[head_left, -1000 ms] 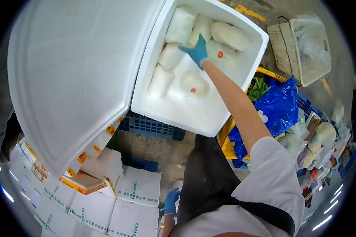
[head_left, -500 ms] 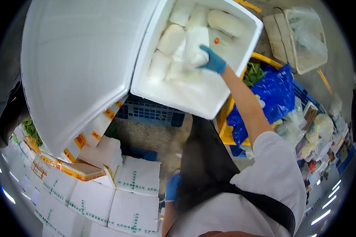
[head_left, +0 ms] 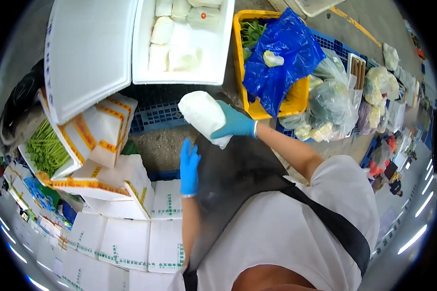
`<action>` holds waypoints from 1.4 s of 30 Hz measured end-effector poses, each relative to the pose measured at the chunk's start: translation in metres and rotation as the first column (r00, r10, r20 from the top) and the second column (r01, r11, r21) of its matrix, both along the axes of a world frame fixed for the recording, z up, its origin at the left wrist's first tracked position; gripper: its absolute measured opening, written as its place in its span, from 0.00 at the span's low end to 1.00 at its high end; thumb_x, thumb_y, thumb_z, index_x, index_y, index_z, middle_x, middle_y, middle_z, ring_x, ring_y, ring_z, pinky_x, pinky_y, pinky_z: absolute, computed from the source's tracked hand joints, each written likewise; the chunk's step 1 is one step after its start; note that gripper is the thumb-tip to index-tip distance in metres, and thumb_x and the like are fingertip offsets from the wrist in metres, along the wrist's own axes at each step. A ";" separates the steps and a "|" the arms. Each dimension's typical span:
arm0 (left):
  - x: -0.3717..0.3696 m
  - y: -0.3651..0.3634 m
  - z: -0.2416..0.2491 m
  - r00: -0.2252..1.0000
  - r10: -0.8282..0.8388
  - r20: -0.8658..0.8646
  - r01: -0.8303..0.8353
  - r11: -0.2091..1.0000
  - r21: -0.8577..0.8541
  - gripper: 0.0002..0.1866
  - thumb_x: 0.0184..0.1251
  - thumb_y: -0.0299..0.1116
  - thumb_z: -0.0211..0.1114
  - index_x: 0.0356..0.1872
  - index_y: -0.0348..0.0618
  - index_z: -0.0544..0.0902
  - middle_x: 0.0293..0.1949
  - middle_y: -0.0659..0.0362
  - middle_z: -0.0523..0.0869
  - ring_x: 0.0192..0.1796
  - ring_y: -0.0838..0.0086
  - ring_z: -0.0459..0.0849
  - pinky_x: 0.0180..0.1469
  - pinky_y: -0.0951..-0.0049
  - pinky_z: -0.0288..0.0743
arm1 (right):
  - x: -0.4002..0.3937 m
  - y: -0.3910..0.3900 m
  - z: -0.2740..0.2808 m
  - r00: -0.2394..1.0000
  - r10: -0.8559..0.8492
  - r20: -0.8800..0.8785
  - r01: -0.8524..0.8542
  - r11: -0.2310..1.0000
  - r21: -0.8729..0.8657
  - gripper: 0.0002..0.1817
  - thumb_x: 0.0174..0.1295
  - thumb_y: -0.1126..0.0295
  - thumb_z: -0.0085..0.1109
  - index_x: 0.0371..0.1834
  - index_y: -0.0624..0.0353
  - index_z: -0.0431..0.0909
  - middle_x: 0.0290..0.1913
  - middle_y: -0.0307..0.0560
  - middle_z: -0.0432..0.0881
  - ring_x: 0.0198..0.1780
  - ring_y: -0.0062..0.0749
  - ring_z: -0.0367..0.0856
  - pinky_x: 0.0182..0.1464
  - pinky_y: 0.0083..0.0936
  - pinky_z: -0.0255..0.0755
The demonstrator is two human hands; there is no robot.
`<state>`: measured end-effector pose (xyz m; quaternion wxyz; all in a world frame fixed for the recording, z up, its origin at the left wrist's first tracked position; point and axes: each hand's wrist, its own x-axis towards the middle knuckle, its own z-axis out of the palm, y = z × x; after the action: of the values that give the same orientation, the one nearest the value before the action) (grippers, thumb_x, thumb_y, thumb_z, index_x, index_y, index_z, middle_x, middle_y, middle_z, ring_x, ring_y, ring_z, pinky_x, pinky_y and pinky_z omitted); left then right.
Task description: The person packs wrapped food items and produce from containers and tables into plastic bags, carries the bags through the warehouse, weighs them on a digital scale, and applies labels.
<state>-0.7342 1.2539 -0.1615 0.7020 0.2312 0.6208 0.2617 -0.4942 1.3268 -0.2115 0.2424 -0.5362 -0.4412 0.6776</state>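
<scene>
My right hand [head_left: 233,122] grips a white-wrapped oblong bundle [head_left: 202,115] from its right side, in front of my dark apron. What is inside the wrapping I cannot make out. Below and left of it, my left hand [head_left: 189,167] in a blue glove points upward with fingers stretched out, holding nothing and apart from the bundle. Beyond both hands stands an open white foam box [head_left: 179,77] with several similar pale bundles [head_left: 162,30] lying in it. One wrapped in clear film [head_left: 204,18] carries a red sticker.
The foam lid [head_left: 92,53] leans out left of the box. A yellow crate [head_left: 296,99] with leafy greens and blue plastic [head_left: 281,58] stands at right, near bagged vegetables [head_left: 332,97]. White cartons [head_left: 126,237] and a foam box of green stalks [head_left: 47,148] are at left.
My right hand has lifted a white-wrapped bundle out of the foam box and drawn it toward my body. My left hand has risen from beside my apron. The view has shifted.
</scene>
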 end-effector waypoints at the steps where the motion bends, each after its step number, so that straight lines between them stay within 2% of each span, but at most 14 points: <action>1: 0.013 0.004 0.013 0.975 0.121 0.184 -0.119 0.993 -0.020 0.30 0.72 0.38 0.54 0.72 0.41 0.60 0.69 0.55 0.68 0.68 0.65 0.69 0.68 0.68 0.63 | -0.006 -0.017 0.035 0.989 0.069 0.128 -0.072 0.997 0.015 0.58 0.37 0.49 0.78 0.71 0.63 0.58 0.64 0.56 0.69 0.66 0.43 0.66 0.68 0.37 0.60; 3: 0.009 -0.030 -0.014 0.960 0.052 0.276 -0.064 0.997 0.033 0.35 0.70 0.42 0.59 0.72 0.38 0.58 0.69 0.51 0.68 0.70 0.58 0.66 0.73 0.59 0.58 | -0.024 -0.067 0.092 0.910 0.180 0.373 -0.196 0.981 0.005 0.56 0.40 0.50 0.77 0.72 0.61 0.57 0.67 0.55 0.65 0.68 0.42 0.63 0.71 0.38 0.56; 4: 0.001 -0.043 -0.008 0.937 0.083 0.339 -0.073 0.996 -0.044 0.35 0.70 0.43 0.58 0.72 0.39 0.59 0.69 0.51 0.68 0.70 0.57 0.67 0.72 0.58 0.59 | -0.023 -0.101 0.106 0.924 0.071 0.377 -0.179 0.949 0.260 0.43 0.52 0.55 0.71 0.69 0.62 0.63 0.61 0.51 0.71 0.61 0.37 0.71 0.64 0.34 0.65; 6: -0.012 -0.058 0.005 0.878 0.138 0.459 -0.050 0.979 -0.198 0.35 0.70 0.47 0.57 0.72 0.40 0.59 0.68 0.50 0.69 0.69 0.55 0.68 0.72 0.54 0.61 | -0.026 -0.162 0.119 0.962 -0.260 -0.085 0.262 0.965 0.020 0.35 0.59 0.60 0.65 0.68 0.61 0.64 0.55 0.47 0.76 0.53 0.31 0.75 0.57 0.28 0.69; 7: -0.015 -0.068 0.015 0.829 0.150 0.538 -0.010 0.967 -0.254 0.35 0.70 0.48 0.56 0.72 0.40 0.60 0.68 0.50 0.69 0.69 0.54 0.69 0.71 0.53 0.62 | -0.029 -0.195 0.125 0.847 -0.452 -0.279 0.421 0.891 -0.168 0.31 0.63 0.62 0.62 0.68 0.61 0.64 0.52 0.45 0.78 0.50 0.28 0.77 0.54 0.25 0.72; 8: -0.017 -0.082 0.029 0.776 0.181 0.604 0.028 0.947 -0.319 0.35 0.70 0.49 0.55 0.72 0.41 0.60 0.68 0.50 0.69 0.68 0.54 0.69 0.70 0.53 0.63 | -0.027 -0.220 0.154 0.774 -0.580 -0.255 0.518 0.811 -0.273 0.24 0.68 0.67 0.54 0.66 0.59 0.66 0.46 0.41 0.81 0.41 0.21 0.79 0.47 0.17 0.72; 14: 0.014 -0.160 0.087 0.749 -0.082 0.657 0.343 0.897 -0.280 0.35 0.71 0.51 0.54 0.72 0.41 0.60 0.69 0.49 0.68 0.68 0.54 0.69 0.70 0.52 0.62 | -0.044 -0.382 0.166 0.526 -0.848 -0.067 0.812 0.524 -0.257 0.22 0.67 0.59 0.57 0.59 0.60 0.74 0.45 0.43 0.82 0.41 0.23 0.79 0.47 0.20 0.73; 17: 0.049 -0.191 0.106 0.721 -0.332 0.608 0.570 0.783 -0.248 0.35 0.71 0.50 0.53 0.73 0.41 0.58 0.70 0.48 0.67 0.69 0.53 0.68 0.71 0.51 0.62 | -0.046 -0.456 0.164 0.548 -0.836 0.027 0.833 0.548 0.077 0.23 0.67 0.57 0.56 0.58 0.62 0.75 0.46 0.46 0.83 0.41 0.25 0.80 0.48 0.24 0.75; 24: 0.146 -0.310 0.133 0.310 -0.697 0.646 0.931 0.360 -0.058 0.36 0.67 0.43 0.55 0.73 0.41 0.57 0.70 0.47 0.66 0.69 0.51 0.68 0.70 0.51 0.62 | -0.034 -0.665 0.198 0.071 -0.995 0.065 0.995 0.066 -0.072 0.24 0.65 0.54 0.59 0.56 0.63 0.76 0.43 0.46 0.82 0.40 0.25 0.80 0.45 0.26 0.77; 28: 0.217 -0.430 0.127 0.209 -0.764 0.611 0.976 0.199 -0.085 0.37 0.65 0.41 0.57 0.73 0.40 0.57 0.68 0.48 0.68 0.68 0.52 0.69 0.70 0.51 0.63 | -0.047 -0.806 0.195 -0.191 -0.980 -0.060 0.978 -0.185 -0.092 0.28 0.65 0.53 0.60 0.61 0.61 0.72 0.45 0.43 0.80 0.42 0.25 0.79 0.46 0.25 0.77; 31: 0.286 -0.554 0.128 -0.080 -0.753 0.653 0.996 -0.029 0.088 0.34 0.68 0.44 0.56 0.71 0.39 0.61 0.68 0.48 0.69 0.67 0.52 0.70 0.68 0.49 0.64 | -0.032 -0.913 0.195 -0.235 -0.970 -0.068 0.965 -0.224 -0.134 0.36 0.65 0.52 0.60 0.70 0.58 0.63 0.53 0.44 0.77 0.51 0.25 0.76 0.53 0.26 0.74; 37: 0.356 -0.821 0.183 -0.373 -0.741 0.558 0.924 -0.353 0.150 0.31 0.65 0.29 0.61 0.69 0.35 0.63 0.63 0.52 0.73 0.61 0.65 0.75 0.63 0.65 0.70 | -0.001 -1.058 0.218 -0.450 -0.868 -0.211 0.875 -0.475 0.088 0.46 0.62 0.54 0.63 0.77 0.60 0.48 0.70 0.50 0.65 0.68 0.30 0.64 0.67 0.30 0.63; 38: 0.361 -0.854 0.181 -0.418 -0.724 0.548 0.907 -0.364 0.211 0.31 0.67 0.29 0.60 0.70 0.35 0.61 0.64 0.52 0.72 0.62 0.66 0.73 0.64 0.66 0.69 | 0.002 -1.077 0.245 -0.596 -0.743 -0.303 0.793 -0.604 -0.079 0.45 0.62 0.55 0.63 0.76 0.60 0.49 0.70 0.50 0.65 0.68 0.31 0.65 0.67 0.30 0.63; 42: 0.418 -0.942 0.182 -0.801 -0.556 0.222 0.593 -0.688 0.419 0.34 0.70 0.33 0.58 0.73 0.36 0.55 0.67 0.53 0.69 0.66 0.68 0.69 0.67 0.69 0.64 | 0.031 -1.167 0.230 -0.624 -0.426 -0.655 0.705 -0.668 -0.237 0.40 0.64 0.57 0.62 0.75 0.59 0.53 0.67 0.48 0.69 0.65 0.31 0.71 0.65 0.28 0.67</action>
<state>-0.3162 0.3117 0.0205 0.6186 0.5516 -0.1772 -0.5307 -0.4633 0.1601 0.0184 0.9278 -0.3226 0.1868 0.0154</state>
